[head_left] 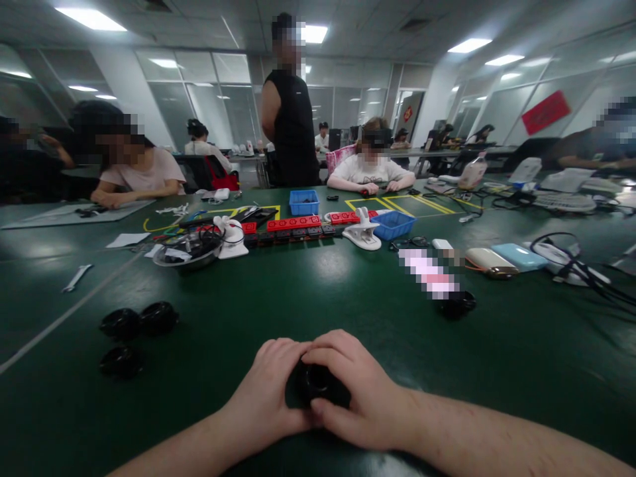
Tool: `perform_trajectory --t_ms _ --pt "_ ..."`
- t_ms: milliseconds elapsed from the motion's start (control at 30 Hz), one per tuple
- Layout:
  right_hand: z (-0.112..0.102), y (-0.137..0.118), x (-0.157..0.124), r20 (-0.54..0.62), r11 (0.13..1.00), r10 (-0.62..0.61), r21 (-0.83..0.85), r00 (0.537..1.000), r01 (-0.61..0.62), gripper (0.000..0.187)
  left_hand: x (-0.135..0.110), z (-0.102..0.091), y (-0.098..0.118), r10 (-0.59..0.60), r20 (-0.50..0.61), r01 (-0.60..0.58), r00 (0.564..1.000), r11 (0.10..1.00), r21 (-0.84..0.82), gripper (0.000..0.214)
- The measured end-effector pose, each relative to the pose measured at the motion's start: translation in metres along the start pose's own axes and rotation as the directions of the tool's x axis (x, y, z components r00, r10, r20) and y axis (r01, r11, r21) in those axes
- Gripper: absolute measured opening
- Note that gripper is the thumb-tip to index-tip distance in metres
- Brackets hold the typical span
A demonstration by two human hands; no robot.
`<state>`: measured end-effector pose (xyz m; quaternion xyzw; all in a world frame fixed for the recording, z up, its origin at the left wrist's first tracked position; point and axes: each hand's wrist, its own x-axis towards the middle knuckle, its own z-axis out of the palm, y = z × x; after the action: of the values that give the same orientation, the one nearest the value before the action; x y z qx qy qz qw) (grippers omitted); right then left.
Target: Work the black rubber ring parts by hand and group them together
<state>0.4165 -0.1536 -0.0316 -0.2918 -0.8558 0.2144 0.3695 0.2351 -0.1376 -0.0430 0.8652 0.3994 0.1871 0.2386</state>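
On the green table in front of me, a black round part [325,387] with a hole in its middle lies between my two hands. My right hand [360,381] curls over it, thumb at the near side and fingers at the far side. My left hand [271,384] wraps its left side, and the fingertips and thumbs of both hands meet around it. Much of the part is hidden by the fingers. Farther left, three similar black round parts [120,323] sit together. One more black round part [456,305] lies at the right, beside a blurred-out flat object [430,273].
A metal bowl [186,262] of black pieces, a red power strip [293,225], a white clip stand [362,232] and a blue bin [395,225] stand ahead. A wrench [78,278] lies left; power banks [491,260] and cables lie right. Several people are around the tables.
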Motion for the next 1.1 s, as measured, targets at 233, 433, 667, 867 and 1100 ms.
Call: perform_trajectory --t_ms 233,433,667,867,1100 --pt "0.007 0.000 0.001 0.073 0.965 0.250 -0.107 0.966 -0.241 0.040 -0.001 0.006 0.003 -0.107 0.014 0.106 0.994 0.992 0.064 0.022" --pt "0.004 0.004 0.001 0.119 0.994 0.113 -0.004 0.986 -0.114 0.030 0.005 -0.002 -0.009 0.030 0.119 -0.027 0.992 0.999 -0.026 0.019" --pt "0.000 0.004 0.006 0.167 0.984 -0.129 0.146 0.978 0.105 0.032 0.009 -0.008 -0.015 0.142 0.181 -0.138 0.973 0.990 -0.035 0.028" --pt "-0.001 -0.001 0.003 0.073 0.991 -0.087 0.109 0.994 0.078 0.044 0.003 -0.010 -0.011 0.113 0.169 -0.106 0.979 0.993 -0.051 0.059" --pt "0.008 -0.005 0.001 0.011 0.982 0.160 -0.102 0.987 -0.158 0.044 0.000 0.003 0.006 -0.082 0.064 0.077 0.995 0.994 0.078 0.053"
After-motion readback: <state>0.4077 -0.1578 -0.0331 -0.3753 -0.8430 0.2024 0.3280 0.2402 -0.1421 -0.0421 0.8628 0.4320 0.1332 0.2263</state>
